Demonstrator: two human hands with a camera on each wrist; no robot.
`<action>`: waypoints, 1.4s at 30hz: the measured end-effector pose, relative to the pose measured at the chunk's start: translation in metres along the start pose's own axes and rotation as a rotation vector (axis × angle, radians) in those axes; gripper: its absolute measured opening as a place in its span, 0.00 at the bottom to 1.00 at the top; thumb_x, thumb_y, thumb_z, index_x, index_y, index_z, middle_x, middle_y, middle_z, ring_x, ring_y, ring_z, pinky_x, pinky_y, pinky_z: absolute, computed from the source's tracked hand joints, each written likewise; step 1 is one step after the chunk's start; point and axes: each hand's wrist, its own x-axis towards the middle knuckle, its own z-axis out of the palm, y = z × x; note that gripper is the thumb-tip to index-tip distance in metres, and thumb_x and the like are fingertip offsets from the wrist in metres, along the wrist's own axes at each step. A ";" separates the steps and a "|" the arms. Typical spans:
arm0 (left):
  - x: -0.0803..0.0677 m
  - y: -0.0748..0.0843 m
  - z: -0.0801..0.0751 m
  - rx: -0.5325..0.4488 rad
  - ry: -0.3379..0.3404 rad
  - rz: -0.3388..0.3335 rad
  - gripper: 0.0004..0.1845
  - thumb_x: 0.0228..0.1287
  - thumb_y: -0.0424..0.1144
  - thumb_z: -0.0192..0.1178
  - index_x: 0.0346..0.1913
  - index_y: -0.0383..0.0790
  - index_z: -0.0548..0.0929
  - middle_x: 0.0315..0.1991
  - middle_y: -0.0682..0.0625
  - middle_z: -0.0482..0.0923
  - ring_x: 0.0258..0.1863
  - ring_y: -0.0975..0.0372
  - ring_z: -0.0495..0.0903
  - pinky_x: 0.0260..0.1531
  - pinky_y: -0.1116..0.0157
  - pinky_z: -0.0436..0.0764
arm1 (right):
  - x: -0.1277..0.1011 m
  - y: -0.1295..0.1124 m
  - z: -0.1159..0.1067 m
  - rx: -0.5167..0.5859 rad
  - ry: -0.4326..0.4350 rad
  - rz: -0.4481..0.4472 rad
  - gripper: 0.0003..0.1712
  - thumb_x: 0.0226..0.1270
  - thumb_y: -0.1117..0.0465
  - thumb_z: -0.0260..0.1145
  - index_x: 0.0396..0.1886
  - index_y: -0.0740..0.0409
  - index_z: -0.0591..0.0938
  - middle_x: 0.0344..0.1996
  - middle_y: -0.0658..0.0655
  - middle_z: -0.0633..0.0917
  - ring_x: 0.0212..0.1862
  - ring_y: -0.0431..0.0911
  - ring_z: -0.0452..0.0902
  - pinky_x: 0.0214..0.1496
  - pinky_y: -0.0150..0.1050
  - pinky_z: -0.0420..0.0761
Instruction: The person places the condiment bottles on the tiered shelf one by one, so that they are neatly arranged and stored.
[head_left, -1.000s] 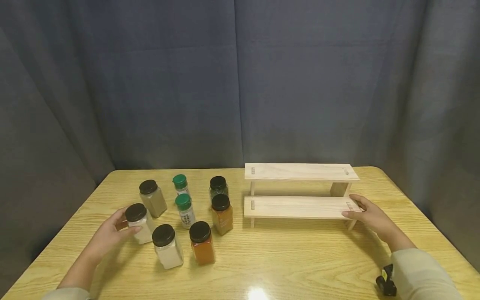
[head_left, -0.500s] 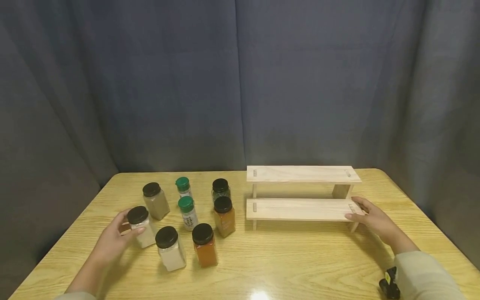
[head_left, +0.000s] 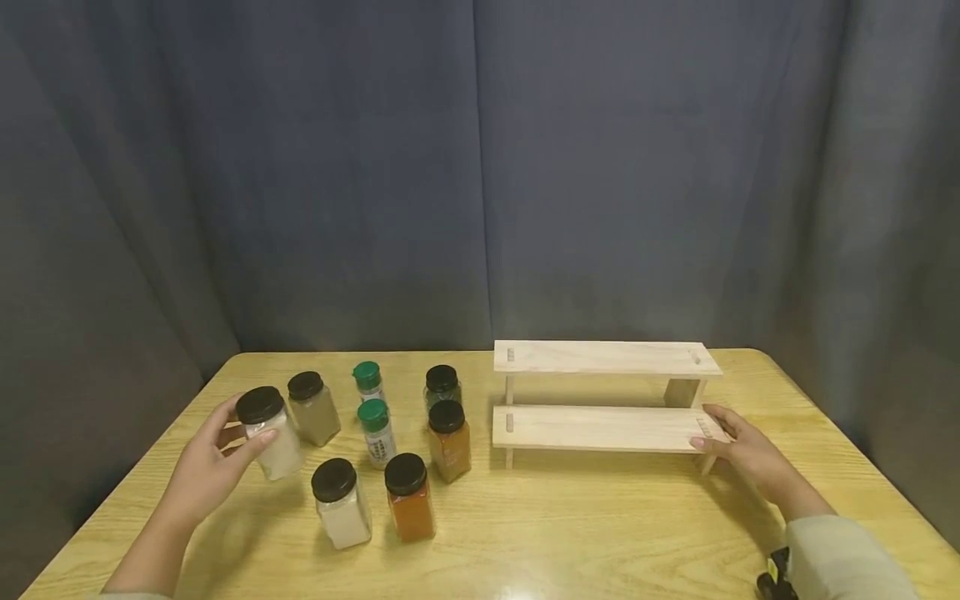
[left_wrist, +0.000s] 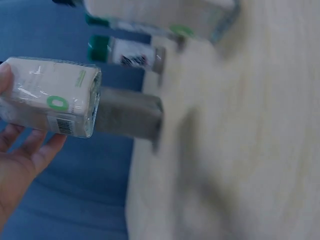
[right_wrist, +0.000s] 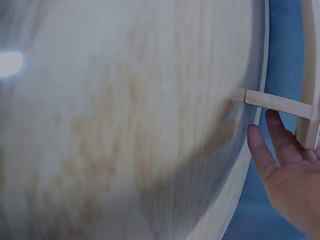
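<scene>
My left hand (head_left: 197, 482) grips a square clear jar (head_left: 279, 446) of white powder with a black lid, raised off the table and slightly tilted. In the left wrist view, fingers lie under the jar (left_wrist: 52, 92), and its label and barcode show. My right hand (head_left: 757, 462) holds the right end of a two-tier wooden shelf (head_left: 600, 429), thumb on the lower board. The right wrist view has this hand's fingers (right_wrist: 261, 152) beside a shelf leg (right_wrist: 277, 103). Just behind the raised jar stands a grey-green spice jar (head_left: 315, 417).
Two green-capped shakers (head_left: 380, 446) stand mid-left. Around them are a white-powder jar (head_left: 345, 521), a red-orange jar (head_left: 412, 512), an orange-brown jar (head_left: 450, 450) and a dark green jar (head_left: 442, 387). A small black object (head_left: 776, 579) sits by the right sleeve. Curtains (head_left: 480, 167) hang behind the table.
My left hand has lifted the white-powder jar from the table, moving it up and slightly left. The right hand stays at the shelf's end. The head view has shifted slightly.
</scene>
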 end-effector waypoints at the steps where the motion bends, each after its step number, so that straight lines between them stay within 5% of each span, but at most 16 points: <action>1: 0.001 0.004 0.001 0.006 0.011 0.010 0.31 0.59 0.44 0.54 0.62 0.37 0.56 0.53 0.43 0.60 0.48 0.57 0.68 0.39 0.66 0.74 | -0.001 0.001 0.000 0.001 -0.003 0.004 0.43 0.59 0.57 0.58 0.61 0.76 0.46 0.58 0.78 0.50 0.56 0.63 0.54 0.52 0.50 0.63; 7: 0.011 0.031 0.004 -0.002 0.045 0.067 0.30 0.58 0.44 0.55 0.62 0.39 0.58 0.51 0.46 0.64 0.42 0.78 0.66 0.34 0.76 0.72 | -0.002 0.002 0.002 0.021 -0.011 0.018 0.44 0.59 0.57 0.59 0.61 0.76 0.44 0.58 0.79 0.48 0.57 0.65 0.52 0.53 0.55 0.61; 14: 0.026 0.067 0.008 -0.060 0.077 0.167 0.29 0.57 0.39 0.57 0.61 0.41 0.60 0.45 0.49 0.66 0.41 0.76 0.69 0.33 0.77 0.73 | -0.001 -0.002 0.001 0.002 -0.008 0.023 0.45 0.59 0.55 0.59 0.62 0.75 0.44 0.59 0.78 0.47 0.58 0.67 0.48 0.53 0.58 0.60; 22: 0.035 0.107 0.021 -0.181 0.053 0.207 0.29 0.55 0.35 0.59 0.59 0.40 0.62 0.45 0.51 0.67 0.42 0.70 0.70 0.40 0.77 0.71 | 0.001 -0.005 0.001 0.014 -0.012 0.015 0.45 0.59 0.55 0.58 0.62 0.75 0.44 0.59 0.78 0.46 0.58 0.66 0.48 0.54 0.58 0.59; 32: 0.048 0.138 0.059 -0.291 -0.045 0.194 0.30 0.53 0.40 0.60 0.60 0.46 0.62 0.46 0.47 0.68 0.45 0.58 0.72 0.40 0.62 0.75 | -0.002 -0.003 0.001 0.042 -0.016 0.037 0.45 0.59 0.56 0.58 0.62 0.75 0.43 0.59 0.78 0.46 0.58 0.64 0.50 0.54 0.53 0.61; 42: 0.059 0.164 0.106 -0.390 -0.087 0.257 0.29 0.51 0.38 0.62 0.57 0.48 0.65 0.45 0.47 0.69 0.43 0.58 0.73 0.38 0.64 0.76 | -0.001 -0.003 0.000 0.037 -0.014 0.036 0.45 0.59 0.55 0.58 0.62 0.75 0.44 0.59 0.77 0.47 0.57 0.63 0.53 0.51 0.47 0.66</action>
